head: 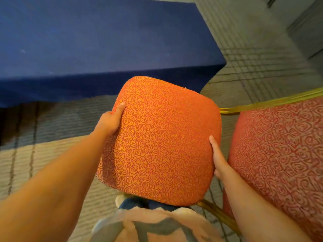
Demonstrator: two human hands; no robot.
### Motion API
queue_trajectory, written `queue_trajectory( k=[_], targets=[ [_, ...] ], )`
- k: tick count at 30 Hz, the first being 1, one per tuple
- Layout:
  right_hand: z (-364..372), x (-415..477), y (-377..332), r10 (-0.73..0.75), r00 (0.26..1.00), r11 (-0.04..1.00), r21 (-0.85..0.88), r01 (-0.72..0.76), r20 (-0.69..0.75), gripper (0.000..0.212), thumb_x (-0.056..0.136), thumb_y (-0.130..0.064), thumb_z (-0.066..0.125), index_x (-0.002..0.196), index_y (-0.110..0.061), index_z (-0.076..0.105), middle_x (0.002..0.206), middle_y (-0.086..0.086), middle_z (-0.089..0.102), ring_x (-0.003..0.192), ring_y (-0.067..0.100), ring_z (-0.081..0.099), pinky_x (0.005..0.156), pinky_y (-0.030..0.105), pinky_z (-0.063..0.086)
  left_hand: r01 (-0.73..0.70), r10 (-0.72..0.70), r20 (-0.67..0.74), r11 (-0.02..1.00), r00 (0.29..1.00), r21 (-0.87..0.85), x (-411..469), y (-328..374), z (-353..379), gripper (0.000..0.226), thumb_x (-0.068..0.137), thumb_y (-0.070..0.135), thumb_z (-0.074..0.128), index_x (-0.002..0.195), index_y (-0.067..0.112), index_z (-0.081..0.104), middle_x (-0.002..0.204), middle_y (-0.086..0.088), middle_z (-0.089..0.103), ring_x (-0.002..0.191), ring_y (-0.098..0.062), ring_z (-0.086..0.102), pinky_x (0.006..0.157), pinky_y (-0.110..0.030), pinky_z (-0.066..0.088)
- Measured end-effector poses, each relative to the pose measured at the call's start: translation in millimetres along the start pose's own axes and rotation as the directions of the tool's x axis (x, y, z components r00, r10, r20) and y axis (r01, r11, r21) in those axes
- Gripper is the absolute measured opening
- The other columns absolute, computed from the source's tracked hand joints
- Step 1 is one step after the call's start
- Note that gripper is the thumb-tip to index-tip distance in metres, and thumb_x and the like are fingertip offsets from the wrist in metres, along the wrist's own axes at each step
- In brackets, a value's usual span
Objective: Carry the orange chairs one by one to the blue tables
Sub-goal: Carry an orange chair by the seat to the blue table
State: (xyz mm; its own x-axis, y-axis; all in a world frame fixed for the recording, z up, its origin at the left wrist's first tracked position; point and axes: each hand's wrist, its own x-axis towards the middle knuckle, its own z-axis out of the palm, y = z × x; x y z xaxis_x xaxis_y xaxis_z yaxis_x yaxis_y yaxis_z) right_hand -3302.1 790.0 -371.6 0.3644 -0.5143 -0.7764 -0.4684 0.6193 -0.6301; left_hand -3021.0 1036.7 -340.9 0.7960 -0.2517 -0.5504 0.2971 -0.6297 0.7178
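From the head camera, you have the orange chair (160,138) by its padded seat, straight ahead of your body and between your two arms. Your left hand (110,121) grips the seat's left edge, thumb laid on the patterned fabric and the fingers tucked under, out of sight. Your right hand (218,159) grips the right edge the same way, thumb on top and fingers hidden below. The left hand sits further forward on the seat than the right, so the seat is turned a little, its far edge swung toward the right. The blue table (97,46) lies beyond that far edge and mostly to your left. Its draped front side runs across the view, and its near right corner stands just past the seat's far right corner. Whether the chair's legs are on the patterned carpet (253,63) or off it cannot be told, since the seat hides them. A second orange chair (279,154) with a gold frame (269,102) stands just beside your right hand, leaving a narrow gap for it. My guess is that the coming move goes forward and leftward, away from that neighbour, to square the seat to the table's draped side.
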Motion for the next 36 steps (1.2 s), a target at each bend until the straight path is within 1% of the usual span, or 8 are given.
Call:
queue_trajectory(
  k=[7,11,16,20,23,25,31,36],
  targets=[
    [-24,-7,20,0.018,0.989,0.974,0.227,0.016,-0.147,0.088,0.051,-0.076,0.070,0.122,-0.025,0.063,0.115,0.009,0.071,0.106,0.027,0.067,0.087,0.041,0.053,-0.163,0.132,0.171,0.970,0.976,0.180,38,46,52,0.084,0.085,0.078,0.031,0.116,0.007,0.065,0.122,-0.019,0.062,0.113,-0.035,0.057,0.088,-0.037,0.038],
    [-41,2,41,0.032,0.957,0.944,0.323,0.065,-0.287,0.095,0.045,-0.081,0.075,0.123,-0.027,0.066,0.116,0.006,0.071,0.107,0.026,0.068,0.100,0.052,0.048,-0.234,0.167,0.253,0.935,0.953,0.266,55,74,74,0.084,0.080,0.083,0.028,0.107,0.014,0.066,0.113,-0.013,0.065,0.108,-0.034,0.059,0.092,-0.041,0.040],
    [-26,-8,54,0.150,0.926,0.884,0.467,0.032,-0.346,0.105,0.036,-0.080,0.079,0.124,-0.024,0.064,0.112,0.008,0.073,0.103,0.030,0.068,0.096,0.057,0.049,-0.320,0.184,0.357,0.871,0.916,0.373,74,98,92,0.086,0.078,0.086,0.024,0.099,0.015,0.066,0.105,-0.007,0.064,0.096,-0.028,0.060,0.094,-0.044,0.042],
    [7,-22,58,0.182,0.875,0.834,0.542,0.104,-0.448,0.052,0.074,-0.068,0.066,0.108,-0.029,0.063,0.101,0.005,0.070,0.094,0.026,0.065,0.089,0.043,0.051,-0.370,0.179,0.437,0.837,0.881,0.403,97,111,100,0.084,0.071,0.092,0.029,0.087,0.018,0.066,0.097,-0.006,0.068,0.094,-0.029,0.063,0.092,-0.044,0.047],
    [29,-20,77,0.295,0.826,0.784,0.616,0.078,-0.481,0.080,0.063,-0.078,0.068,0.123,-0.025,0.064,0.120,0.007,0.068,0.111,0.030,0.064,0.104,0.051,0.044,-0.431,0.172,0.520,0.794,0.836,0.430,115,119,108,0.072,0.074,0.089,0.029,0.077,0.025,0.060,0.088,-0.001,0.065,0.089,-0.026,0.062,0.085,-0.040,0.047],
    [37,-11,100,0.342,0.797,0.720,0.684,0.118,-0.497,0.079,0.070,-0.075,0.064,0.125,-0.017,0.064,0.124,0.004,0.066,0.116,0.027,0.061,0.105,0.047,0.043,-0.470,0.164,0.565,0.759,0.808,0.451,127,120,113,0.067,0.075,0.088,0.030,0.074,0.027,0.058,0.080,0.005,0.062,0.086,-0.024,0.061,0.081,-0.038,0.044],
    [78,13,139,0.463,0.713,0.658,0.743,0.121,-0.526,0.085,0.048,-0.077,0.076,0.109,-0.018,0.071,0.105,0.005,0.074,0.102,0.028,0.068,0.101,0.048,0.048,-0.525,0.112,0.651,0.699,0.751,0.486,175,112,150,0.077,0.074,0.088,0.030,0.094,0.021,0.063,0.082,0.009,0.061,0.081,-0.018,0.060,0.076,-0.037,0.043],
    [91,44,150,0.447,0.712,0.639,0.750,0.170,-0.542,0.096,0.029,-0.077,0.080,0.107,-0.021,0.070,0.105,0.004,0.073,0.100,0.026,0.067,0.098,0.042,0.048,-0.533,0.099,0.648,0.668,0.755,0.519,208,88,181,0.078,0.076,0.085,0.033,0.088,0.015,0.065,0.084,0.000,0.065,0.079,-0.021,0.061,0.076,-0.040,0.046]
  ],
)
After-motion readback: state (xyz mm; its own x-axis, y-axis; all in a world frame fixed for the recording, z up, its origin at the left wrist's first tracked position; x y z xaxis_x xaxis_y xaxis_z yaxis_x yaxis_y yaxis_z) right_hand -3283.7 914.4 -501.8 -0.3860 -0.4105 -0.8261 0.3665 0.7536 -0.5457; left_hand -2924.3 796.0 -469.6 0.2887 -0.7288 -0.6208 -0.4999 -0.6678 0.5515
